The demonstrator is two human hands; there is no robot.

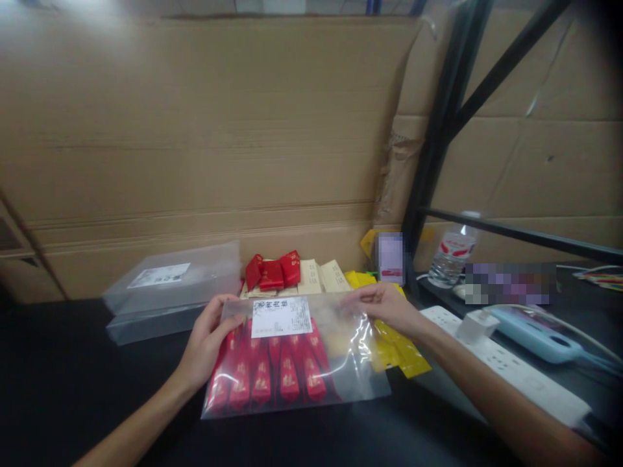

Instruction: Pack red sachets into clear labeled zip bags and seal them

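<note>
A clear plastic bag (350, 383) with a white printed label (281, 316) is held up over the black table. Inside its left part stand several red packets (261, 379) with gold characters; its right part holds none of them. My left hand (207, 337) grips the bag's upper left edge, thumb on the front. At the upper right my right hand (382, 305) pinches the rim between thumb and fingers. Behind the bag lie loose red packets (272, 274), cream packets (321, 275) and yellow packets (402, 350), partly hidden by it.
Two frosted plastic bags or sleeves (180, 285), one labelled, are stacked at the left. To the right are a white power strip (516, 376), a light blue device (535, 334) with cables and a water bottle (452, 253). A black metal frame (440, 130) stands before cardboard walls (209, 130).
</note>
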